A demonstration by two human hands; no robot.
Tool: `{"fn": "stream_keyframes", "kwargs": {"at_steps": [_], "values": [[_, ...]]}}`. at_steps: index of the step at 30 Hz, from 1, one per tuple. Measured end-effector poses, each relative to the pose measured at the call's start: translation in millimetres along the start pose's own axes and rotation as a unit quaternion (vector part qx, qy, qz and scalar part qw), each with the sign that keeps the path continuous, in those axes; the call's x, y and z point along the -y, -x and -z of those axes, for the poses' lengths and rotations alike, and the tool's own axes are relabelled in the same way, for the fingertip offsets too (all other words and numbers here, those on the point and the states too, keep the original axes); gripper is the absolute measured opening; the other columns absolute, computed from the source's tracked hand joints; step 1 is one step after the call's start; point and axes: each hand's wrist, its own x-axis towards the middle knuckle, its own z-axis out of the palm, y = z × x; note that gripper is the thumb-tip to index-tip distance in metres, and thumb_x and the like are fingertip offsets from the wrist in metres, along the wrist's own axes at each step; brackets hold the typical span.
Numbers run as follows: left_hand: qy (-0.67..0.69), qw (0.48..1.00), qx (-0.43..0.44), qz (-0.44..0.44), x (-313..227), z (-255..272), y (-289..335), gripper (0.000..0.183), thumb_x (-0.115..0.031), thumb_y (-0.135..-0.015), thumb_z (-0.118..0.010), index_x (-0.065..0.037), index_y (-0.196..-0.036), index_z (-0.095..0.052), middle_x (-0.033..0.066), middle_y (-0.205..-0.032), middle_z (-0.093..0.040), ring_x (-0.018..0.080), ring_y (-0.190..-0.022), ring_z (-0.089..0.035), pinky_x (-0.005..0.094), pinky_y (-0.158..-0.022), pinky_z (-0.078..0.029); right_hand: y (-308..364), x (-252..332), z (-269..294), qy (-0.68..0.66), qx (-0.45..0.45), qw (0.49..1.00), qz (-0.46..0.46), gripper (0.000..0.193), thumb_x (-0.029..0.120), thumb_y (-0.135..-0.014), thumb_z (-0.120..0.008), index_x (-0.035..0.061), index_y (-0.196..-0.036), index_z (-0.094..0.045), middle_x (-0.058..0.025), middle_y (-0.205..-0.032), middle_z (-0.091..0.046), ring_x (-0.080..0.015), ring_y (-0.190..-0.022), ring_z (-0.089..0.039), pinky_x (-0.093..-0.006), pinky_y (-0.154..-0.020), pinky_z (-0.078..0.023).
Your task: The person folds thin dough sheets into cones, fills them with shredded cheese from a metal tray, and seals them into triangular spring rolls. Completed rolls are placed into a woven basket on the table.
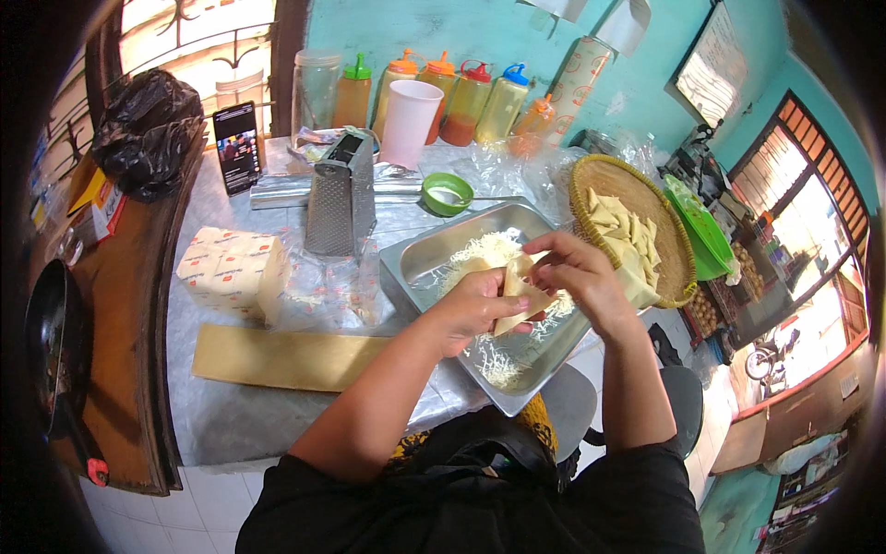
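Over a metal tray (403, 270) of grated cheese (503, 369), my left hand (475, 309) grips a pale pastry wrapper (519, 291) folded into a cone. My right hand (577, 277) has its fingers bent at the wrapper's upper edge; whether they pinch it or something small is hard to make out. On the right, a round woven basket (678, 249) bears several folded pastry triangles (623, 222). A long stack of pastry strips (286, 358) lies left of my left forearm.
A box grater (340, 198) stands behind a wrapped block (235, 268). Near the wall are a small green bowl (447, 195), a phone (237, 148), a pink cup (409, 125) and several squeeze bottles (466, 106). A black frying pan (57, 342) sits at far left.
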Motion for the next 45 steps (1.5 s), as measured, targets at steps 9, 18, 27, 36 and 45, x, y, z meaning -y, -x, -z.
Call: {"fn": "stream_keyframes", "kwargs": {"at_steps": [9, 18, 27, 36, 45], "values": [[-0.061, 0.994, -0.048, -0.080, -7, -3, 7, 0.037, -0.013, -0.086, -0.057, -0.002, -0.120, -0.048, 0.0092, -0.110, -0.060, 0.0208, -0.095, -0.063, 0.0364, -0.080, -0.054, -6, 10, -18, 0.191, -0.077, 0.974, 0.098, 0.032, 0.017, -0.078, -0.052, 0.0070, -0.108, -0.056, -0.0203, -0.084, -0.064, -0.0354, -0.080, -0.063, -0.0418, -0.074, -0.049], [-0.029, 0.994, -0.083, -0.062, 1, -2, -2, 0.033, -0.009, -0.084, -0.057, 0.001, -0.114, -0.051, 0.0103, -0.105, -0.062, 0.0215, -0.091, -0.065, 0.0353, -0.076, -0.056, 9, 16, -17, 0.202, -0.084, 0.975, 0.025, 0.030, 0.019, -0.080, -0.049, 0.0051, -0.105, -0.058, -0.0203, -0.086, -0.064, -0.0371, -0.081, -0.063, -0.0427, -0.075, -0.049], [-0.041, 0.992, -0.078, -0.091, 3, 8, 3, 0.037, -0.006, -0.082, -0.052, 0.000, -0.119, -0.051, 0.0101, -0.113, -0.060, 0.0216, -0.099, -0.062, 0.0382, -0.083, -0.053, 8, 12, -28, 0.114, -0.060, 0.992, 0.019, 0.028, 0.018, -0.082, -0.051, 0.0049, -0.106, -0.057, -0.0185, -0.086, -0.064, -0.0306, -0.079, -0.065, -0.0395, -0.070, -0.052], [0.009, 0.994, -0.082, -0.066, -1, -5, 0, 0.041, -0.007, -0.084, -0.059, 0.002, -0.123, -0.047, 0.0134, -0.114, -0.059, 0.0229, -0.099, -0.062, 0.0328, -0.082, -0.053, 33, -27, 6, 0.069, -0.199, 0.970, 0.124, 0.029, 0.027, -0.088, -0.055, -0.0003, -0.081, -0.064, -0.0076, -0.086, -0.064, -0.0150, -0.077, -0.055, -0.0308, -0.069, -0.040], [0.082, 0.994, -0.039, -0.068, -11, -16, 13, 0.035, -0.005, -0.085, -0.059, 0.002, -0.118, -0.050, 0.0149, -0.104, -0.063, 0.0193, -0.084, -0.065, 0.0286, -0.074, -0.054, 45, -47, -41, -0.239, 0.049, 0.968, -0.060, 0.050, 0.028, -0.074, -0.062, -0.0036, -0.112, -0.059, -0.0089, -0.097, -0.063, -0.0208, -0.090, -0.056, -0.0348, -0.082, -0.043]]}}
